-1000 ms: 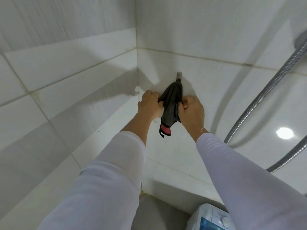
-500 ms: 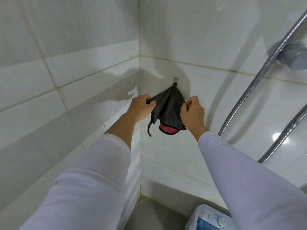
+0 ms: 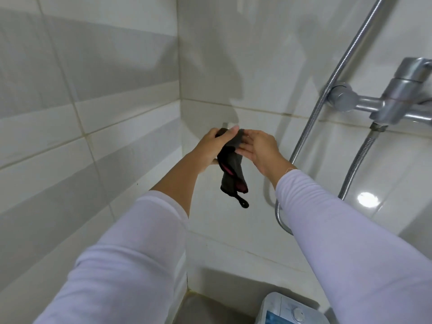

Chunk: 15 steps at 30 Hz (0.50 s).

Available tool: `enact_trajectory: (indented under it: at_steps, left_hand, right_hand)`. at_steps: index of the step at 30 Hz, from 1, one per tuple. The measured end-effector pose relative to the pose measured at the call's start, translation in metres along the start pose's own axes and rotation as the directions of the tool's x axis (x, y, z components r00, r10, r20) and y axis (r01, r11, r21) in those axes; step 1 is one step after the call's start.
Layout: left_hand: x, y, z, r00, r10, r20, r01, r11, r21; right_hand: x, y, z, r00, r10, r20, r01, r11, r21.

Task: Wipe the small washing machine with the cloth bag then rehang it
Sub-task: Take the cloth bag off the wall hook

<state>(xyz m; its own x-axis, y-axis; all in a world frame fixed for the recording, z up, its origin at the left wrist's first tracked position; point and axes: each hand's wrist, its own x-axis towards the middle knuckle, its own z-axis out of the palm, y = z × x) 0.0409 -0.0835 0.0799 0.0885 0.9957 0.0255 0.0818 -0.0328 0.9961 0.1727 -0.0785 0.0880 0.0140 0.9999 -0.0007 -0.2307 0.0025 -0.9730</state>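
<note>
Near the corner of the white tiled wall [image 3: 233, 66], the left hand [image 3: 211, 146] gripped the top of the dark grey cloth bag with a pink lining [image 3: 231, 171], which dangled below. The right hand [image 3: 257, 149] was loosely open, fingertips touching the bag. The small white washing machine [image 3: 287, 309] sat at the bottom edge, well apart.

Wall tiles [image 3: 233, 54]: glazed ceramic, smooth, glossy, with a bright light reflection right of the cloth bag. Grout lines matt, discoloured in places. Cloth bag [image 3: 231, 169]: soft woven fabric, matt dark grey, pink lining, crumpled. Shower hose [image 3: 327, 90], right of the bag: ribbed metal, chrome finish. Mixer tap [image 3: 395, 101], further right: polished metal, reflective. Sleeves [image 3: 131, 253]: thin, smooth knit fabric, matt. Washing machine [image 3: 287, 309], below the bag: smooth white plastic.
</note>
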Motion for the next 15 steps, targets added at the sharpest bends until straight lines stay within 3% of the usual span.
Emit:
enact_trajectory:
  at_steps: [4, 10, 15]
  left_hand:
    - [-0.005, -0.005, 0.02, 0.994, 0.004, 0.111, 0.008, 0.995, -0.101]
    - [-0.012, -0.021, 0.07, 0.966, -0.087, 0.245, 0.129, 0.978, -0.162]
    - [-0.029, -0.032, 0.123, 0.886, -0.112, 0.451, 0.22, 0.956, -0.194]
  right_hand:
    - [-0.021, -0.014, -0.026, 0.999, 0.045, 0.031, -0.047, 0.996, 0.076]
    - [-0.049, -0.018, -0.092, 0.993, 0.064, -0.103, -0.088, 0.965, -0.247]
    - [-0.084, -0.008, -0.166, 0.952, 0.112, -0.285, -0.206, 0.924, -0.324]
